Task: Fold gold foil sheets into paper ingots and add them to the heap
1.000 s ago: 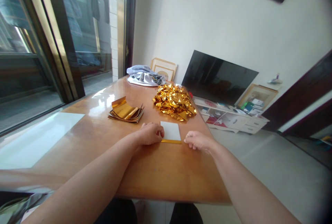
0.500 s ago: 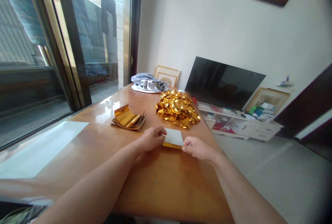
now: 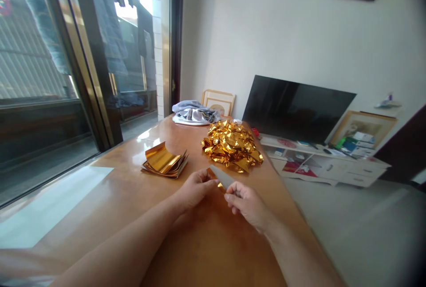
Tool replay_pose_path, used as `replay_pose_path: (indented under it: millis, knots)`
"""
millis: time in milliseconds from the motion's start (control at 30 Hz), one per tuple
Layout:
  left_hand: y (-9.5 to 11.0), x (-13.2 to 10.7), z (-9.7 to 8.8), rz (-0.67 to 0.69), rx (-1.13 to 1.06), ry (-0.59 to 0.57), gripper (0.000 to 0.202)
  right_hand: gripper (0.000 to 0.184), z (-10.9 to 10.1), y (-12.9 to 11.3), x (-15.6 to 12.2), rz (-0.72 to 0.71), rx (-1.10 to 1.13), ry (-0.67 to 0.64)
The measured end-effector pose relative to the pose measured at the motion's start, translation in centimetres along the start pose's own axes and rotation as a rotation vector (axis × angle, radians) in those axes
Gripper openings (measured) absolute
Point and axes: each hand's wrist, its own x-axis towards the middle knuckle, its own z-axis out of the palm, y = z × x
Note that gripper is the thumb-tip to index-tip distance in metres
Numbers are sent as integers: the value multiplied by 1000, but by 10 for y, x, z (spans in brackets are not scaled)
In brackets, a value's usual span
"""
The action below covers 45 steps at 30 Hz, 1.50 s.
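Observation:
Both hands hold one small sheet of gold foil paper (image 3: pixel 220 177), gold on one side and white on the other, lifted a little off the wooden table (image 3: pixel 206 251). My left hand (image 3: pixel 196 187) pinches its left end with closed fingers. My right hand (image 3: pixel 244 202) pinches the right end, fingers curled. A stack of flat gold foil sheets (image 3: pixel 164 163) lies to the left beyond my hands. A heap of folded, crinkled gold foil pieces (image 3: pixel 232 145) lies just beyond the held sheet.
A grey cloth bundle (image 3: pixel 193 112) sits at the table's far end. A black TV screen (image 3: pixel 296 107) leans on a low white cabinet (image 3: pixel 333 167) at the right. Glass sliding doors (image 3: pixel 49 78) run along the left.
The sheet lay flat on the table with its near edge folded up; both hands have now lifted and tilted it, and my right hand has moved in closer to the left.

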Motion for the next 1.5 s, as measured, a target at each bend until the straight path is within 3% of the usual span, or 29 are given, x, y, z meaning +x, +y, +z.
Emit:
replay_pose_path:
  millis: [133,267,367,500,633,833,1000,1500]
  knots:
    - [-4,2,-2,55,75,80,15,27,-6,4,3,35,22,55]
    - [3,-4,-5,215,643,204,6,26,-18,11,9,44,22,249]
    - [15,-8,-4,286,1007,130,3,20,-26,12,9,-57,-94,400]
    - [19,-9,1,283,1201,-70,6,13,-28,5,3,-236,-327,463]
    - [11,-9,6,253,1198,-213,7,7,-18,-3,-5,-404,-534,292]
    - [9,-12,8,226,1049,-283,11,3,-7,2,-7,-361,-790,60]
    - [6,-14,7,131,905,-295,13,11,-11,10,-4,-322,-761,24]
    - [-10,-5,-25,-118,784,-135,12,12,-14,25,4,-36,-450,43]
